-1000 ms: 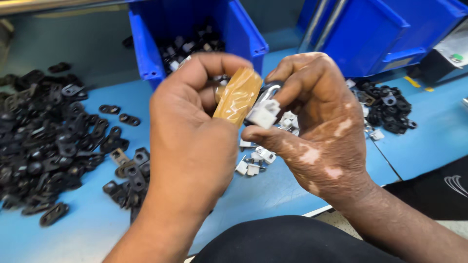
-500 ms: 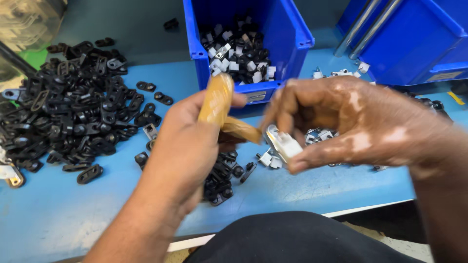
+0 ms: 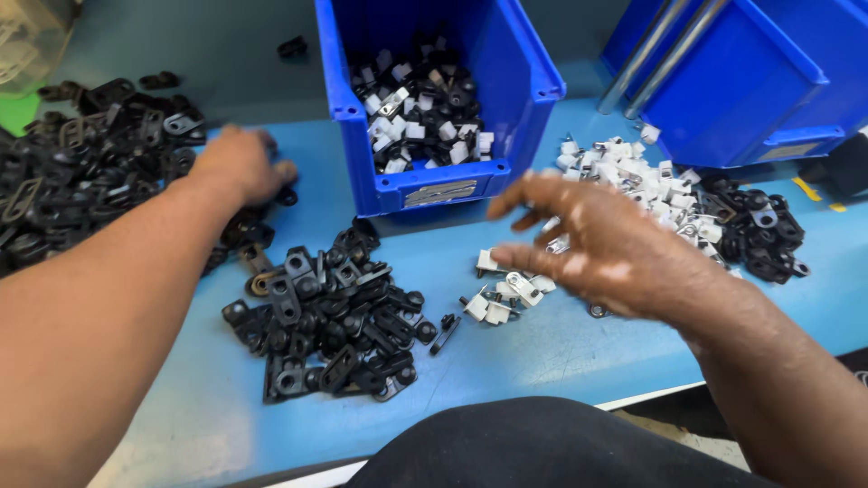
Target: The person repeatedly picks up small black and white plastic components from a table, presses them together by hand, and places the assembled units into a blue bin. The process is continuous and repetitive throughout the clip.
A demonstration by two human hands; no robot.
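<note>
Blue bench [image 3: 561, 352] bearing an open blue bin [image 3: 425, 181] at upper centre, part-filled with assembled black-and-white pieces. Left hand [image 3: 240, 163], upper left, rests on the large black clip heap [image 3: 81, 172], fingers curled, grip unclear. Right hand [image 3: 597, 248], centre right, hovers with fingers apart over the loose white clips [image 3: 506, 294]; many remain unassembled.
</note>
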